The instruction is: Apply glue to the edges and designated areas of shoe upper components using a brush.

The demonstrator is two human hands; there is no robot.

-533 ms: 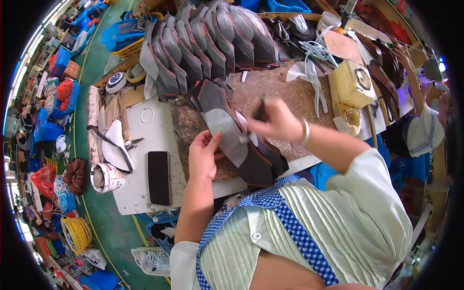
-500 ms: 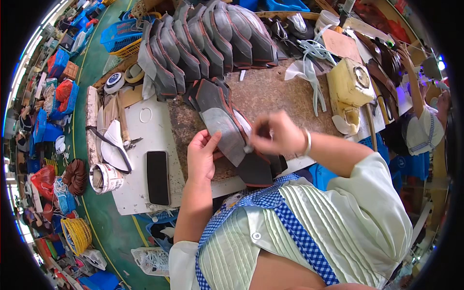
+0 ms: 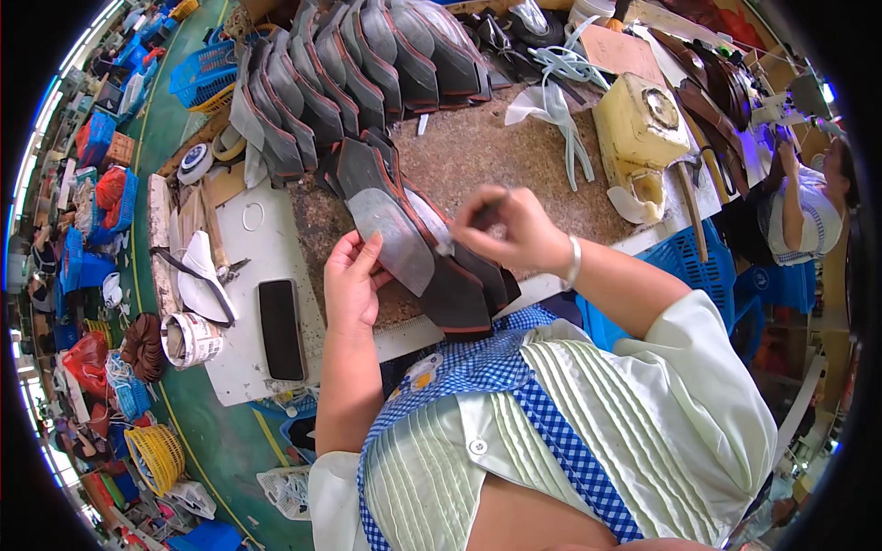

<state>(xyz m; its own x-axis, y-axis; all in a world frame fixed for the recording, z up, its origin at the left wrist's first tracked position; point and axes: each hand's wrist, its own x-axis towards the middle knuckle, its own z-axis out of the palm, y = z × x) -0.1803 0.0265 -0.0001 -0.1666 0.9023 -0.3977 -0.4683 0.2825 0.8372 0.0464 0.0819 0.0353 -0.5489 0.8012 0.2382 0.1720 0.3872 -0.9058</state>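
Note:
A stack of dark shoe-upper pieces (image 3: 459,298) with reddish edges lies at the near edge of the work board, a lighter grey panel (image 3: 395,241) uppermost. My left hand (image 3: 351,280) grips the left side of that panel, thumb on top and fingers partly hidden beneath. Just right of the panel, my right hand (image 3: 519,230) is closed in a pinch above the red-edged seam. A small whitish tip (image 3: 445,248) shows below its fingers; what they hold is too blurred to name.
A row of similar upper pieces (image 3: 354,69) stands along the back. To the right are pale strips (image 3: 560,119) and a yellowed glue-stained container (image 3: 643,124). A black phone (image 3: 281,329) and a paper-wrapped tub (image 3: 191,338) lie left. Another person (image 3: 804,207) works at far right.
The whole scene has shifted left and slightly up in view. My right hand has shifted slightly along the panel's edge, still pinched. The left hand keeps its grip on the panel.

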